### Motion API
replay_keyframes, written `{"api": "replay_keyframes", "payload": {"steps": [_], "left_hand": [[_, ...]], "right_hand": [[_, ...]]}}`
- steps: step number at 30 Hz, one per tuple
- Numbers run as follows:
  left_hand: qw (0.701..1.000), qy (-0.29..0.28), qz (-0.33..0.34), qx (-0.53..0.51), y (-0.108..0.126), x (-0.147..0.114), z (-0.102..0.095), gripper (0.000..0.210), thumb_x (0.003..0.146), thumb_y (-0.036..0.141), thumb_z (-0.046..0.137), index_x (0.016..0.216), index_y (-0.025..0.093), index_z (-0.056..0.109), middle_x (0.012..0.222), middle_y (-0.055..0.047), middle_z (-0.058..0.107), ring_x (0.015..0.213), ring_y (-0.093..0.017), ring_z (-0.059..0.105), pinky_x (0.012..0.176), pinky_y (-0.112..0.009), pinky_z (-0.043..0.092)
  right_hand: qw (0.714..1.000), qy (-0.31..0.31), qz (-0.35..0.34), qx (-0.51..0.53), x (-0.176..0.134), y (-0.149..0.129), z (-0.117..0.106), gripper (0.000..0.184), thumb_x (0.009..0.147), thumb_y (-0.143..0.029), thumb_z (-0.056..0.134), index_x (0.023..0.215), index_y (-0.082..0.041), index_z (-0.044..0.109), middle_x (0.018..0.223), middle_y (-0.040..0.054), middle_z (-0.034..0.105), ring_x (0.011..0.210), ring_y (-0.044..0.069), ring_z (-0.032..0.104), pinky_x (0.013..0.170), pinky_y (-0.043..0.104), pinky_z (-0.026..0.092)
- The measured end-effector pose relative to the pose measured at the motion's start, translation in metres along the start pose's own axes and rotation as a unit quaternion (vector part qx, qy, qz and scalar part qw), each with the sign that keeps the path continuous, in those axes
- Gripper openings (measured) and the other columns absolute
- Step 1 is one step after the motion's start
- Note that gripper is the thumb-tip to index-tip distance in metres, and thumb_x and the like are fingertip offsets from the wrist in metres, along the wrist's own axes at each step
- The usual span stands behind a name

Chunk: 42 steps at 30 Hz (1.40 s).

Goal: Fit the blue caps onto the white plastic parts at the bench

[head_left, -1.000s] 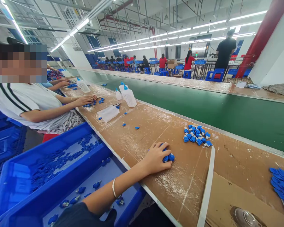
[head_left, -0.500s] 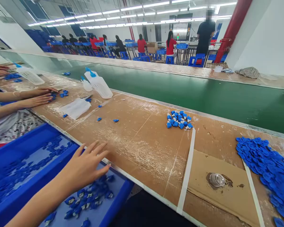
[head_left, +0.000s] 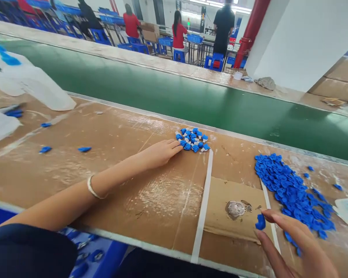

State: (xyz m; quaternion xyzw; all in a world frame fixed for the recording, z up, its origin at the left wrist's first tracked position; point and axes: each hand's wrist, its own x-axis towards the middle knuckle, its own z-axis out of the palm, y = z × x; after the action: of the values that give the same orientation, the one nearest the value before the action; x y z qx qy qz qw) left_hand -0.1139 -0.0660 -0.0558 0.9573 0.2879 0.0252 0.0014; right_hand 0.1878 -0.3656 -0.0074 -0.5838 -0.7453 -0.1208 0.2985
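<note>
My left hand (head_left: 162, 151) reaches across the table, palm down, its fingers stretched toward a small pile of blue pieces with white parts (head_left: 193, 139). The fingertips meet the pile's left edge; whether they grip a piece I cannot tell. At the lower right, my right hand (head_left: 300, 241) pinches a small curved blue piece (head_left: 260, 222) between thumb and forefinger. Left of that piece, a small clear round dish (head_left: 236, 208) sits on a square of cardboard (head_left: 220, 189). A larger heap of flat blue pieces (head_left: 284, 181) lies beyond my right hand.
A green conveyor belt (head_left: 162, 88) runs behind the table. White bottles with blue tips (head_left: 43, 83) lean at the left, near a few loose blue pieces (head_left: 84, 149). A blue tray (head_left: 104, 256) is below the table edge. People sit and stand in the background.
The view has swung right. My left hand has gone from above the blue tray to the small pile. My right hand has come into view holding a blue piece.
</note>
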Motion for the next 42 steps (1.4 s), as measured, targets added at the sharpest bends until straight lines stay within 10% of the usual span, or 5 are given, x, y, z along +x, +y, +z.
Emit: {"api": "replay_keyframes", "payload": {"steps": [7, 14, 18, 26, 42], "left_hand": [[0.963, 0.025, -0.047, -0.264, 0.008, -0.009, -0.008, 0.025, 0.085, 0.030, 0.048, 0.102, 0.019, 0.063, 0.102, -0.007, 0.066, 0.094, -0.022, 0.062, 0.091, -0.037, 0.049], [0.589, -0.045, -0.081, -0.803, 0.130, 0.004, -0.003, 0.041, 0.072, 0.033, 0.078, 0.104, 0.015, 0.058, 0.090, -0.004, 0.066, 0.083, -0.015, 0.062, 0.080, -0.030, 0.050], [0.475, -0.058, -0.095, -0.873, 0.162, 0.009, 0.011, 0.051, 0.066, 0.041, 0.087, 0.100, 0.013, 0.060, 0.084, -0.003, 0.064, 0.077, -0.014, 0.059, 0.072, -0.028, 0.049], [0.429, -0.074, -0.085, -0.896, 0.164, -0.003, 0.025, 0.047, 0.068, 0.038, 0.090, 0.097, 0.012, 0.063, 0.084, -0.003, 0.068, 0.078, -0.012, 0.063, 0.075, -0.025, 0.050], [0.348, -0.112, -0.042, -0.930, 0.171, -0.024, -0.003, 0.038, 0.071, 0.029, 0.090, 0.091, 0.013, 0.061, 0.082, -0.003, 0.069, 0.075, -0.011, 0.065, 0.070, -0.022, 0.052]], "right_hand": [[0.997, -0.071, -0.022, -0.023, 0.000, 0.012, 0.030, 0.026, 0.106, -0.034, 0.044, 0.123, -0.016, 0.052, 0.108, 0.0066, 0.068, 0.101, 0.019, 0.066, 0.085, 0.028, 0.054], [0.994, -0.090, -0.057, -0.008, 0.012, 0.011, 0.041, 0.023, 0.108, -0.029, 0.042, 0.119, -0.014, 0.055, 0.110, 0.0059, 0.066, 0.104, 0.019, 0.059, 0.090, 0.030, 0.044], [0.992, -0.109, -0.055, -0.006, 0.010, 0.012, 0.045, 0.023, 0.108, -0.028, 0.040, 0.117, -0.014, 0.055, 0.113, 0.0059, 0.065, 0.106, 0.020, 0.056, 0.092, 0.031, 0.040], [0.985, -0.054, 0.065, 0.148, 0.005, -0.006, 0.053, 0.008, 0.102, -0.024, 0.055, 0.109, -0.021, 0.056, 0.112, 0.0024, 0.065, 0.111, 0.015, 0.056, 0.097, 0.026, 0.042], [0.796, 0.211, 0.261, 0.504, 0.007, -0.075, 0.087, 0.021, 0.093, -0.020, 0.070, 0.113, -0.022, 0.065, 0.109, 0.0061, 0.069, 0.100, 0.017, 0.067, 0.081, 0.025, 0.060]]}}
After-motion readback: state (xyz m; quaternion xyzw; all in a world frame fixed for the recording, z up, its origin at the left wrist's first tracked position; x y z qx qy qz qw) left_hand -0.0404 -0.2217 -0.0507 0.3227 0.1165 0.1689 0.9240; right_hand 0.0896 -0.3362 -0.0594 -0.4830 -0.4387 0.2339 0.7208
